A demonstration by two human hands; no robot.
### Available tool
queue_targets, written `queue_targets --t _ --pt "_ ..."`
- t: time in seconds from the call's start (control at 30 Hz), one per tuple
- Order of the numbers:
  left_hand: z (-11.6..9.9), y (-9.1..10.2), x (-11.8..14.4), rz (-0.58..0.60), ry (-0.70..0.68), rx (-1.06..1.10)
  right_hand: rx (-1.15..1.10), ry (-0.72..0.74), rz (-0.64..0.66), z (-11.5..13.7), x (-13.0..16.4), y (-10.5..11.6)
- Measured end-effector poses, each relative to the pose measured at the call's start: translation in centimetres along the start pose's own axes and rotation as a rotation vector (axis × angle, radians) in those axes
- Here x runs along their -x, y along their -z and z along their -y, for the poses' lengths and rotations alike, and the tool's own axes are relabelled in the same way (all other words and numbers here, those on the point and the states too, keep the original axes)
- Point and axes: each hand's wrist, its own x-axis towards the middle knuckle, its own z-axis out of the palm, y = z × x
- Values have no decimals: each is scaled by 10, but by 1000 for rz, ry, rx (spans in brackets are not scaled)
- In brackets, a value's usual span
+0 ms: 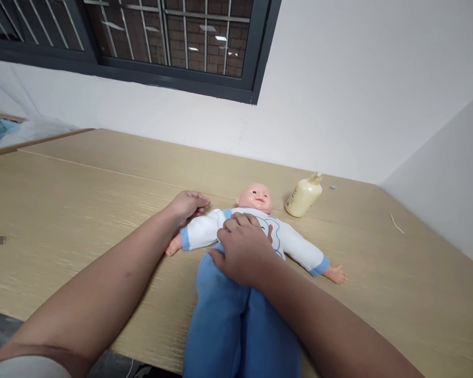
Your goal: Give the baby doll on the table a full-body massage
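Doll point(256, 220) lies face-up on tabletop point(82, 210). Right hand point(244, 252) rests flat on its chest, fingers loosely open. Left hand point(187, 206) curled half-closed beside its sleeve, gripping nothing. Advisable: press evenly, steady the arm.

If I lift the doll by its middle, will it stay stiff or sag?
The doll probably sags: its blue trousers look soft and stuffed. The hard-looking head may tip back. The right hand lies flat on its belly.
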Motion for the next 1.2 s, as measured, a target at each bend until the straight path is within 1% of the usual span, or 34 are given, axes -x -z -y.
queue_targets --t 0.13,0.27,0.33,0.4,0.47,0.63,0.7,0.8,0.93,1.03,1.2 --pt "-4 3 7 84 18 -57 2 1 -7 0 0 0" --pt "-9 -2 14 172 43 -137 -1 0 -11 -1 -1 -1" --pt "-12 -4 16 192 51 -179 -1 2 -12 -1 -1 -1" --pt "-12 -5 15 175 47 -204 -1 2 -12 -1 -1 -2" --pt "-10 -4 12 134 33 -197 -1 3 -13 -1 -1 -2" --pt "1 7 0 -4 -12 -77 6 1 -19 -1 -1 -1" --pt "3 12 -4 -35 -28 -20 5 6 -23 -1 0 -1" --pt "3 16 -7 -30 -39 67 7 13 -28 -1 0 -2" --pt "1 16 -7 30 -23 171 6 12 -30 -1 -1 -2" --pt "1 15 -8 64 7 220 2 14 -26 -1 -1 -2" --pt "2 16 -8 70 51 270 4 13 -21 -2 -1 -2"
